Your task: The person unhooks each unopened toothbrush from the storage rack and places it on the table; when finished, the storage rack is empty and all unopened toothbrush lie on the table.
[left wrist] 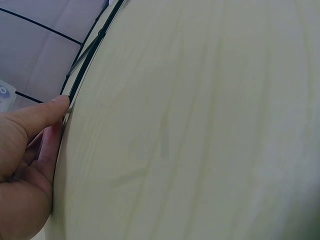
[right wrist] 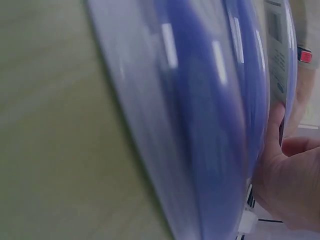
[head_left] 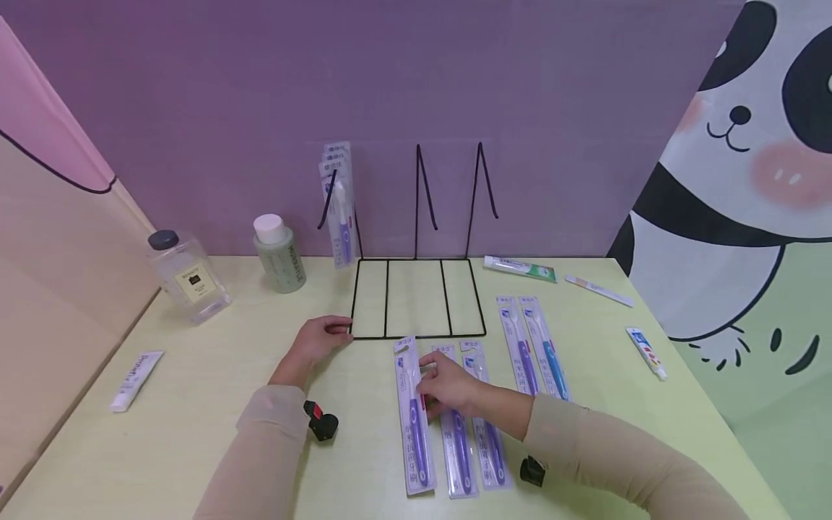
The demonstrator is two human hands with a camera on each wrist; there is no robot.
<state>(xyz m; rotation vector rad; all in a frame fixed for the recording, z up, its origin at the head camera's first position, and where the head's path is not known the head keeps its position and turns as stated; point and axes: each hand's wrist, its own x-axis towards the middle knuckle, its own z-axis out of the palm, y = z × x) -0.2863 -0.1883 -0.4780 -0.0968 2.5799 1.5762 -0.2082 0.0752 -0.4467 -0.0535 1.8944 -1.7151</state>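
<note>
at lower centre, the right hand (head_left: pixel 453 383) is pinching a packaged toothbrush (head_left: pixel 414 430) mid-edge, sensibly leaving its hang hole (head_left: pixel 402 349) clear; the left hand (head_left: pixel 317 341) is gripping the wire rack (head_left: pixel 386 297), probably steadying it.

The left hand (head_left: pixel 321 339) and right hand (head_left: pixel 455 384) are bare. The left sleeve (head_left: pixel 256 455) and right sleeve (head_left: pixel 624 451) are plain beige, with cuffs (head_left: pixel 278 401). The left wrist camera (head_left: pixel 323 427) is black with a rounded end and a red patch (head_left: pixel 317 410); the right wrist camera (head_left: pixel 532 472) is black.

left fingers (head_left: pixel 336 321) pinching, right fingers (head_left: pixel 432 357) pinching, forearms (head_left: pixel 269 433) angled inward
</note>
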